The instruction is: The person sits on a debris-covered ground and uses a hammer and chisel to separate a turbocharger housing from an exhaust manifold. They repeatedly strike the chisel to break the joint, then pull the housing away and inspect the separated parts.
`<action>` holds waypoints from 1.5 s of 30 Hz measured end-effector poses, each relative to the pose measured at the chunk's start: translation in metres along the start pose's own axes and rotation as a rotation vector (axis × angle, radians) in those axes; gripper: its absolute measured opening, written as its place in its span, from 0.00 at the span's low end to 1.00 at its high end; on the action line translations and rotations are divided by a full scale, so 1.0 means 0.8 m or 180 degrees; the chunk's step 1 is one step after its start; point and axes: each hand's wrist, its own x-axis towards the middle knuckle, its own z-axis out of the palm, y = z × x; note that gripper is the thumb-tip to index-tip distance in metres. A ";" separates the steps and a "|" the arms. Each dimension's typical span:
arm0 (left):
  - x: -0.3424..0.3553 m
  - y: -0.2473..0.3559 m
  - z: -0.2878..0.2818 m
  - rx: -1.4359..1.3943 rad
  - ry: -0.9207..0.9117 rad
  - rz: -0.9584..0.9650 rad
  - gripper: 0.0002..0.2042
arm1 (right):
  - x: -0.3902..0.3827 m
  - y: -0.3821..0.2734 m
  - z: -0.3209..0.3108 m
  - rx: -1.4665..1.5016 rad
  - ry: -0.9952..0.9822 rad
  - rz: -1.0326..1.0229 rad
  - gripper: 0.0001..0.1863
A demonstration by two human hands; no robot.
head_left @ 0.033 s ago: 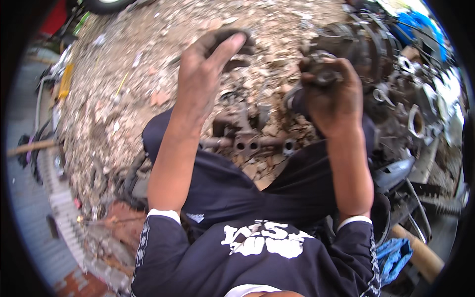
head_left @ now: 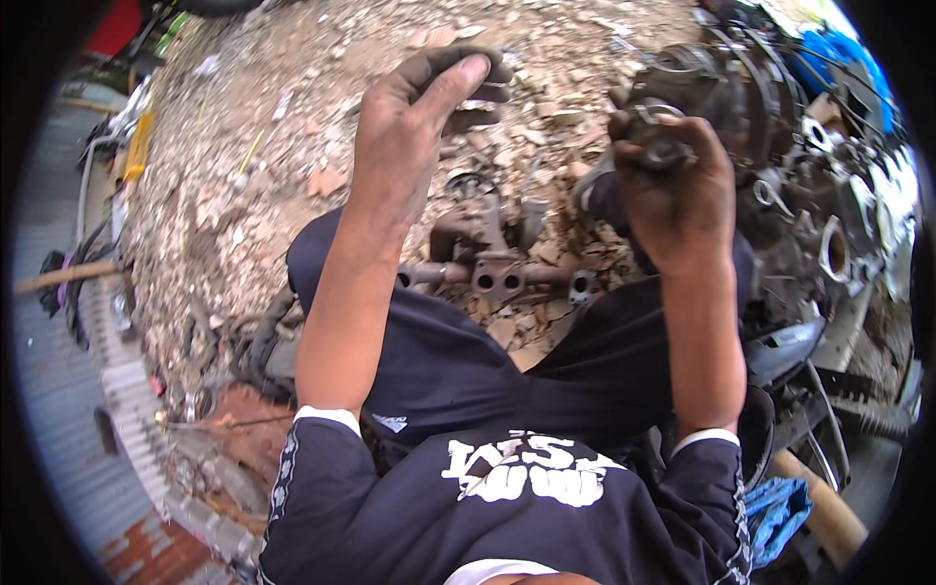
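"So, in the head view, where is the piece you are handling?"

"You have a round, dark part (head_left: 666,153), probably metal, up in your right hand (head_left: 678,205), well above the rubble-strewn ground (head_left: 312,107). Your right grip is curled firmly about it."

"And your left?"

"Your left hand (head_left: 409,117) hangs out in front, loosely curled, thumb forward and the lower fingers apart. Nothing shows in that grip, and it is well apart from the right one."

"How far along do you seem to be?"

"As I judge it, you are midway through handling: the round part is off the ground and in your hand, but not set down or fitted to anything. The rusty branched casting (head_left: 498,266) lies between your legs, touched by neither hand. How much is left, these things alone don't settle."

"What can't be made out?"

"Your fingers cover much of the round part, so its full shape is unclear, and a thin ring (head_left: 666,111) beside it may or may not belong to it. Your left forearm and thigh crowd one end of the casting. The heap of greasy engine parts (head_left: 770,229) blurs together, and the dark rim cuts off the blue sheet (head_left: 846,73)."
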 end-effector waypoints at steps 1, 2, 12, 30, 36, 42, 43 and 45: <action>-0.001 0.000 -0.013 -0.0020 -0.0070 0.0031 0.13 | 0.000 -0.001 -0.005 -0.0018 -0.0168 0.0008 0.07; -0.004 0.002 -0.026 0.0129 0.0048 0.0029 0.12 | -0.001 0.002 -0.005 0.0021 -0.0345 0.0077 0.06; -0.041 -0.029 -0.122 0.0658 0.0495 -0.0655 0.13 | -0.010 0.018 -0.004 -0.0487 -0.0344 0.0548 0.08; 0.005 -0.039 -0.040 0.1767 -0.0323 -0.0669 0.14 | 0.001 0.049 0.000 -0.0703 -0.0525 0.1014 0.13; 0.005 -0.046 -0.047 0.1003 -0.0114 -0.0640 0.11 | 0.000 0.046 0.006 -0.0704 -0.0678 0.1109 0.16; 0.009 -0.087 -0.075 0.0843 -0.0200 -0.1240 0.10 | 0.072 0.086 -0.041 -0.1969 0.0447 0.0815 0.22; 0.010 -0.105 -0.078 0.0883 -0.0228 -0.1396 0.10 | 0.085 0.103 -0.054 -0.2282 0.0791 0.0574 0.24; 0.012 -0.162 -0.094 0.1165 -0.0246 -0.1567 0.10 | 0.113 0.135 -0.071 -0.2700 0.0831 0.0744 0.33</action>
